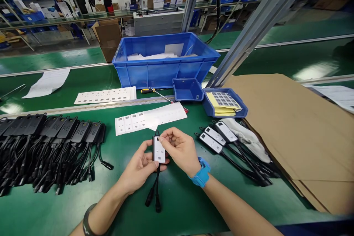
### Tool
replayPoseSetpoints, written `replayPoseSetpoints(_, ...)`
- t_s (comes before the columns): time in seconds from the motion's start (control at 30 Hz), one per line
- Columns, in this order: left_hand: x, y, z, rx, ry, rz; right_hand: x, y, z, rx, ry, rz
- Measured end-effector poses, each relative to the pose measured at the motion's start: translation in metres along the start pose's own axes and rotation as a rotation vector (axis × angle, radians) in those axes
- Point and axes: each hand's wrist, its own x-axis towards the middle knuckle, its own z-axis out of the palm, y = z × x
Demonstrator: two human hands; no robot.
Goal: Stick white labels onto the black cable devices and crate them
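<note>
Head view: left hand [141, 165] clasping box [153, 148]; right hand [179, 150] touching box's label [159, 151], grip unclear; sheet [163, 116] beyond; labelled boxes [210, 143], right; plain boxes [66, 129], left

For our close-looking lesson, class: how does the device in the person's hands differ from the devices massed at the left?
The held device bears a white label; the massed devices show none on their dark faces.
The held device sits in the left hand; the massed devices lie on the table.
Both have black casings and cables.
</note>
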Motion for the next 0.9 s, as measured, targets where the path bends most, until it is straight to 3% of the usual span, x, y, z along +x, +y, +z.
replayPoseSetpoints(0.2,-0.001,0.001,-0.001,0.060,0.016,0.004,-0.001,-0.001,-0.002,-0.098,-0.013,-0.017)
replayPoseSetpoints(0.37,-0.001,0.002,-0.002,0.003,0.051,-0.013,0.007,0.001,-0.011,-0.331,-0.048,-0.030)
replayPoseSetpoints(0.5,0.001,0.006,-0.003,-0.087,0.095,-0.025,0.006,0.007,-0.005,-0.314,-0.225,0.008)
replayPoseSetpoints(0.67,0.005,0.007,-0.007,-0.155,0.150,0.052,-0.003,0.009,0.010,-0.092,-0.431,0.020)
replayPoseSetpoints(0.73,0.006,0.005,-0.007,-0.085,0.190,0.074,-0.004,0.009,0.012,-0.040,-0.434,0.002)
replayPoseSetpoints(0.9,0.008,-0.004,-0.008,0.140,0.274,0.121,-0.006,0.015,0.015,-0.120,-0.295,-0.105)
